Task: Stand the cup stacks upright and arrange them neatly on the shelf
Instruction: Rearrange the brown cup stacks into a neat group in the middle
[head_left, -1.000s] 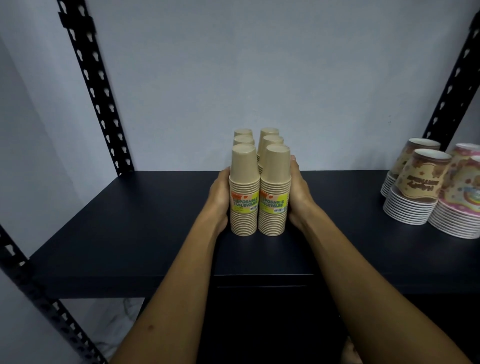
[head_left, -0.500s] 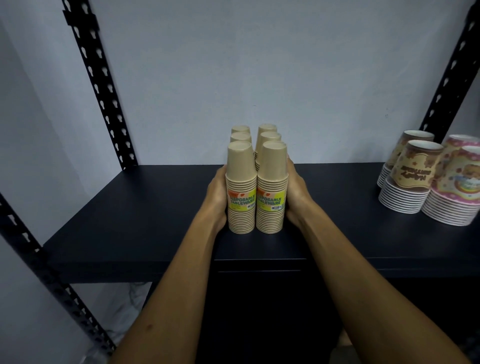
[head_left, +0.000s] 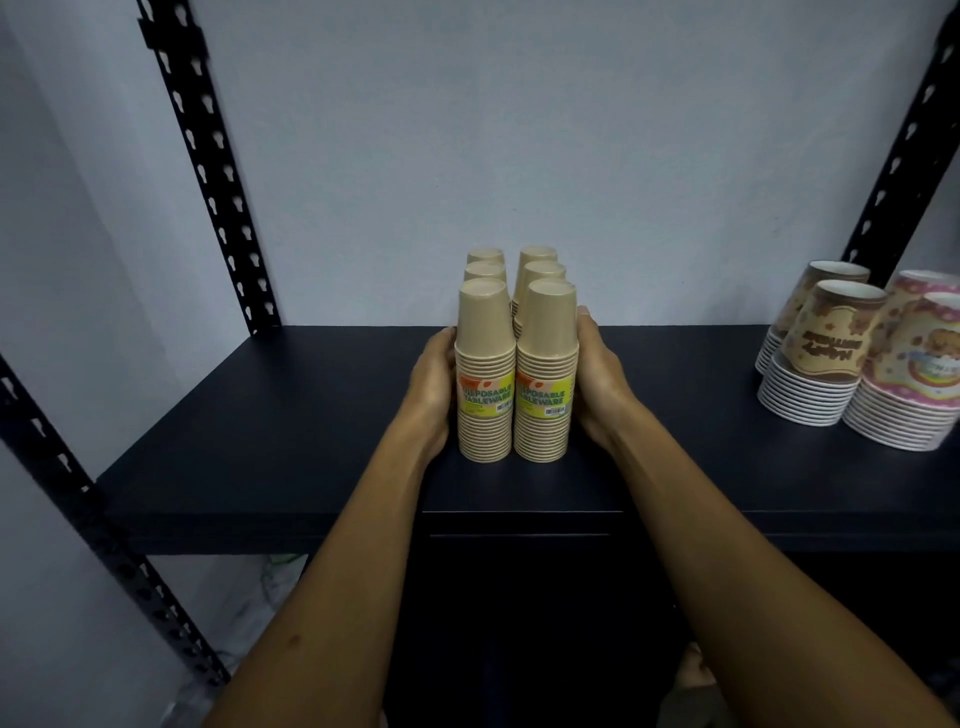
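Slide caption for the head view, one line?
Left hand and right hand flank six upright tan cup stacks, two rows of three, on the dark shelf; patterned cups at right.

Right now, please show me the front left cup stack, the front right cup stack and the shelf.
front left cup stack (head_left: 484, 319): head view, side of its top cup.
front right cup stack (head_left: 549, 322): head view, side of its top cup.
shelf (head_left: 291, 415): head view, bare board left of the cups.

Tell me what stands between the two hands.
Head view: six upright tan cup stacks, two rows of three, fill the gap between the left hand and the right hand on the shelf; each hand touches its row's side.
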